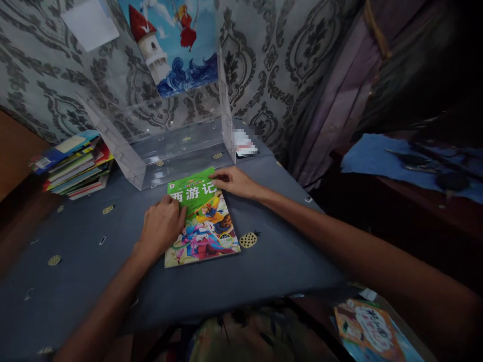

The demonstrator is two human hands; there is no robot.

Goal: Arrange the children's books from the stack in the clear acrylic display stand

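Observation:
A green picture book (pixel 204 221) with large white Chinese characters and a colourful cartoon scene lies flat and closed on the cloth-covered table. My left hand (pixel 162 223) is closed over its left edge, fingers curled and partly hidden from view. At the book's top right corner, my right hand (pixel 232 180) pinches the cover edge between thumb and fingers. Just beyond the book stands a clear acrylic rack (pixel 132 168) with upright side panels.
A stack of books (pixel 81 166) sits left of the rack. To its right lies a blurred-out white item (pixel 245 143). Another children's book (pixel 372 329) rests low at the right, below the table edge. A blue cloth (pixel 377 161) with dark tools covers a surface at right.

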